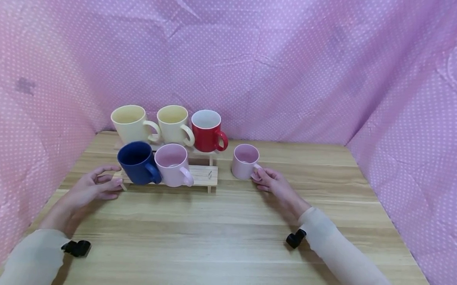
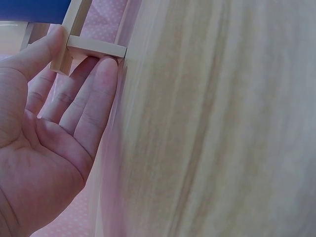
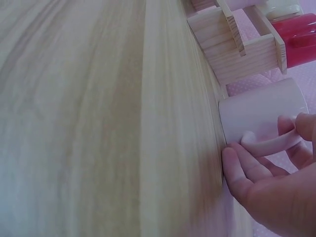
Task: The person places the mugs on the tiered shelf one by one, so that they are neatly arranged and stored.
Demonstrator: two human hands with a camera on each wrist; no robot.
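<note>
At the left end of a two-tier wooden rack [image 1: 202,175], my left hand [image 1: 88,190] grips the lower shelf, its thumb [image 2: 47,49] on the shelf's end and the fingers by the short leg. A dark blue mug [image 1: 137,165] sits on that shelf near this hand, with a pink mug [image 1: 170,171] to its right. My right hand [image 1: 274,186] pinches the handle of another pink mug [image 1: 242,167]. This mug stands upright on the table, right of the rack, its handle toward my hand.
On the upper tier are two pale yellow mugs [image 1: 130,128] and a red mug [image 1: 203,139] with a white inside. The wooden table [image 1: 223,241] has pink dotted cloth [image 1: 256,62] hanging behind it and at both sides.
</note>
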